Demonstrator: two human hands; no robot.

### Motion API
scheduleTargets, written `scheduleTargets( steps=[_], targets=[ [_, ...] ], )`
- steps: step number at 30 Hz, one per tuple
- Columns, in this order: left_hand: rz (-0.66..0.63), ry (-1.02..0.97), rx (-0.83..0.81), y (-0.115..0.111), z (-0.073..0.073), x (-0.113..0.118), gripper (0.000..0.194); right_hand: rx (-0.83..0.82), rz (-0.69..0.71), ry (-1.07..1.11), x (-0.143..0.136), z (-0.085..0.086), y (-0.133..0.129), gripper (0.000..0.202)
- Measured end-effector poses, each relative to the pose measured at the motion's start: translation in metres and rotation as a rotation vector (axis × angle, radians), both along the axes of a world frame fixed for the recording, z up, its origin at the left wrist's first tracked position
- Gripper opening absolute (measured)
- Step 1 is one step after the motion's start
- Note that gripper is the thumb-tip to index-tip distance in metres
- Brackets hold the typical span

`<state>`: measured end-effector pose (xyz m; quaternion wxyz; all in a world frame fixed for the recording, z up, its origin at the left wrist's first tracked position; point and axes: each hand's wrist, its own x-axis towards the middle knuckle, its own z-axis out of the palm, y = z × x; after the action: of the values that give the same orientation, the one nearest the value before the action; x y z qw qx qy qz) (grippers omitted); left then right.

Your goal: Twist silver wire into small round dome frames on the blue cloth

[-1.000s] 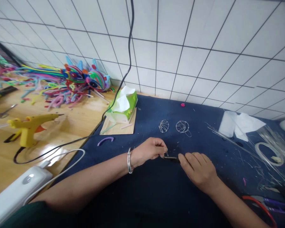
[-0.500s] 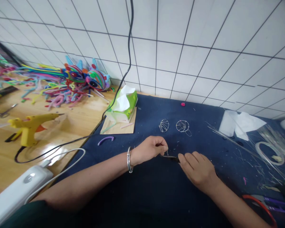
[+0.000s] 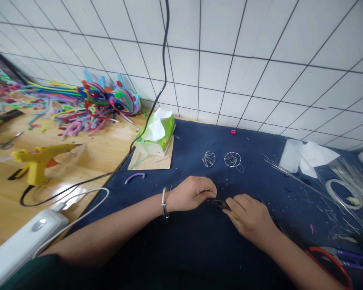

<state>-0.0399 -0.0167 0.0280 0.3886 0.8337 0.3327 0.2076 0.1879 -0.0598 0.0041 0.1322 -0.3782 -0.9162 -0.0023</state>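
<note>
My right hand (image 3: 248, 217) is closed around a pair of pliers (image 3: 220, 203) with a dark head and a bit of yellow handle showing. The plier jaws point left, close under the fingertips of my left hand (image 3: 196, 193). That hand is pinched, and a thin piece of wire is only faintly visible at its fingertips, mostly hidden. Behind both hands, two small round wire frames lie on the dark blue cloth (image 3: 187, 241): a left wire frame (image 3: 209, 159) and a right wire frame (image 3: 232, 160) with a loose loop beside it.
Left of me are a yellow glue gun (image 3: 38, 163), a white power strip (image 3: 27, 241) and colourful pipe cleaners (image 3: 75, 117). A tissue box (image 3: 159, 133) stands on a wooden board. To the right lie straight wires (image 3: 290, 175), a wire coil (image 3: 329, 189) and red-handled scissors (image 3: 335, 259).
The pliers have turned so their dark head and yellow handle show more. My left fingers have shifted slightly right and now cover most of the wire seen before.
</note>
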Motion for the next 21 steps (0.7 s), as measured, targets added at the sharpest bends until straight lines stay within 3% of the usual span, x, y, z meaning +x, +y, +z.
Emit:
scheduleTargets(
  steps=[7,13,16,21],
  targets=[
    [-0.062,-0.01,0.022,-0.001,0.002,0.001,0.02,-0.187,0.001,0.083,-0.002,0.001,0.002,0.015],
    [0.134,-0.002,-0.015,0.014,0.006,-0.013,0.015,-0.103,-0.084,0.045,-0.002,-0.004,0.008,0.019],
    [0.179,0.121,0.006,0.029,-0.003,-0.029,0.015,-0.076,-0.12,0.025,0.0,-0.009,0.01,0.02],
    [0.134,0.281,0.097,0.045,-0.019,-0.044,0.019,-0.047,-0.125,0.026,0.003,-0.011,0.011,0.02]
  ],
)
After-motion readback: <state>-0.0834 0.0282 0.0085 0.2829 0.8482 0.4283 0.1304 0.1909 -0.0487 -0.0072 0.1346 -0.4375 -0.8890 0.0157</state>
